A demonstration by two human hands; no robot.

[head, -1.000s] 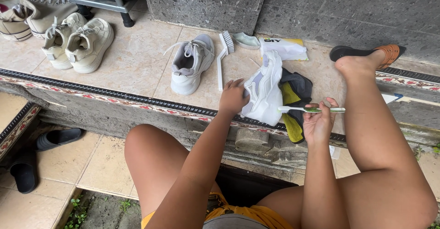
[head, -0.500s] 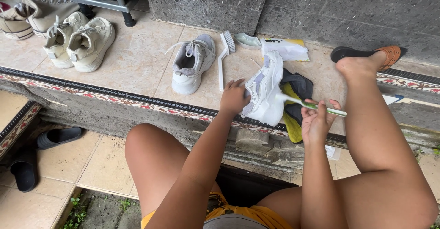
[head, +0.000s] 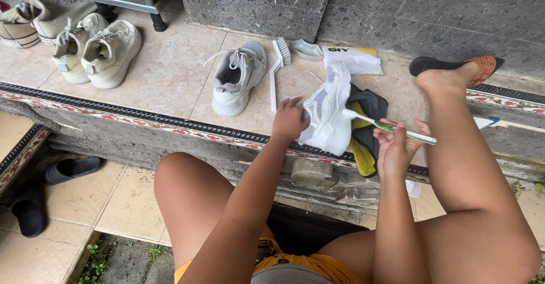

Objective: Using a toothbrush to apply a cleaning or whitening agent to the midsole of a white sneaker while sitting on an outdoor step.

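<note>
Pinching a toothbrush (head: pixel 392 128), the right hand (head: pixel 394 147) aims its bristles left at the white sneaker (head: pixel 329 111), steadied by the left hand (head: pixel 289 119), toe nearest

Bare arms, bare legs, yellow shorts

The left hand (head: pixel 288 120) and right hand (head: pixel 394 147) are bare, with no sleeves, rings or watch in view. Yellow-orange shorts (head: pixel 306 264) show at the lap; the raised foot (head: pixel 440 80) is unshod.

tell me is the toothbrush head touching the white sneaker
Touching. In the head view the bristle end of the toothbrush in the right hand lies against the side of the white sneaker, no gap showing.
</note>
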